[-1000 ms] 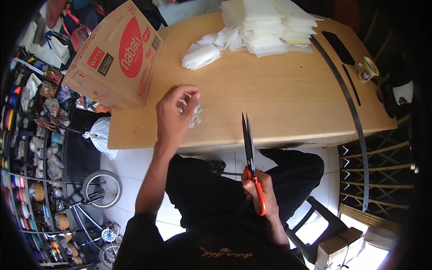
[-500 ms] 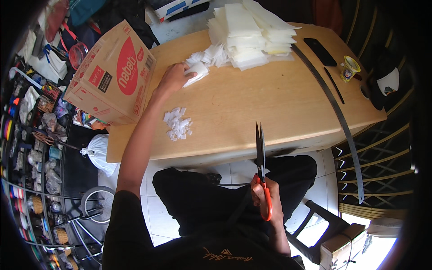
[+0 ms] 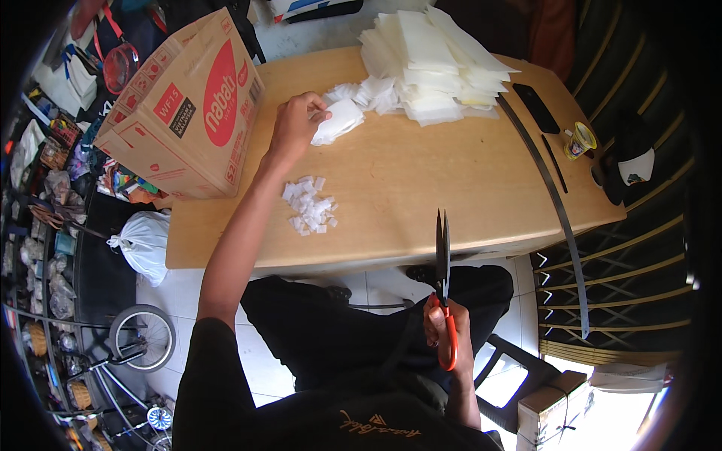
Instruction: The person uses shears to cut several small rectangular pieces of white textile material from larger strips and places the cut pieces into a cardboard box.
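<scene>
A cardboard box (image 3: 184, 124) stands at the bench's (image 3: 451, 180) left end. The left hand (image 3: 298, 124) has curled fingers, grip unclear; white clippings (image 3: 307, 206) lie nearer the front, white sheets (image 3: 338, 125) at those fingertips. The right hand (image 3: 460, 331) grasps red-handled scissors (image 3: 442, 263).

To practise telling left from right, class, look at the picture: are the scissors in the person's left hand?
No, the scissors are in the right hand, while the left hand is beside white strips.
</scene>
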`<action>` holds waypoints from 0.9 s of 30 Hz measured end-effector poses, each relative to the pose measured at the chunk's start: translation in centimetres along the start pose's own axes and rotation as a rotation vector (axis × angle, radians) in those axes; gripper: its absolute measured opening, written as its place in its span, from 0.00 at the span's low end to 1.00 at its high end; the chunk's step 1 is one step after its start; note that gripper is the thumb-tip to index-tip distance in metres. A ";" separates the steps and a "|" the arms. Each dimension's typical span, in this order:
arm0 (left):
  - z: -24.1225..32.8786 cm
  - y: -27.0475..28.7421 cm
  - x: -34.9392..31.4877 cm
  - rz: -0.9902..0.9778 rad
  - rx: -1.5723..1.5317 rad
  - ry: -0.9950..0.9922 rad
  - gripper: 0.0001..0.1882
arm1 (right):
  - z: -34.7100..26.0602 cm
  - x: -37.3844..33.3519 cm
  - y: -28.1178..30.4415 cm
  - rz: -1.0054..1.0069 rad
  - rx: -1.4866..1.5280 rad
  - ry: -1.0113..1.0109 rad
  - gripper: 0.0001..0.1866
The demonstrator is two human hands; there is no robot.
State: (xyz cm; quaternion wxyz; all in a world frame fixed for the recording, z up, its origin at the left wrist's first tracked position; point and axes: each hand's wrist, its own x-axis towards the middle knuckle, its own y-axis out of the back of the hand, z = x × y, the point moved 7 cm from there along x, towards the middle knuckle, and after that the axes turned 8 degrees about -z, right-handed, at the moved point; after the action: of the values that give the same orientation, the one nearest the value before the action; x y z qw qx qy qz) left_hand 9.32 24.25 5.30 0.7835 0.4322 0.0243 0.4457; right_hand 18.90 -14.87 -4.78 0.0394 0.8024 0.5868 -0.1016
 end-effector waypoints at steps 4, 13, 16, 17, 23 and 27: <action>-0.5 0.6 0.0 -0.087 -0.182 0.096 0.09 | -0.7 0.5 -0.4 0.022 -0.037 -0.007 0.34; -2.0 -0.3 -0.9 -0.084 -0.616 0.024 0.11 | -1.2 1.7 -0.5 0.029 -0.119 -0.050 0.32; -2.4 -0.5 -1.1 -0.080 -0.683 0.054 0.12 | -2.0 2.2 -0.8 0.018 -0.151 -0.051 0.32; -2.7 -0.7 -1.2 -0.076 -0.704 0.080 0.13 | -2.1 2.4 -1.0 0.008 -0.144 -0.058 0.32; -3.2 -1.0 -1.5 -0.136 -0.878 0.260 0.17 | -3.2 3.5 -1.7 -0.021 -0.163 -0.093 0.32; -2.5 -1.3 -1.6 -0.173 -0.957 0.272 0.17 | -3.4 3.9 -1.9 -0.031 -0.166 -0.108 0.32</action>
State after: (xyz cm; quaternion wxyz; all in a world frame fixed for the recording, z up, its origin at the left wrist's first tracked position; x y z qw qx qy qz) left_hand 8.16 24.47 2.24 0.9177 -0.0411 -0.0452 0.3924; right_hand 18.60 -10.03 -2.17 0.1359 0.7805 0.6026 -0.0964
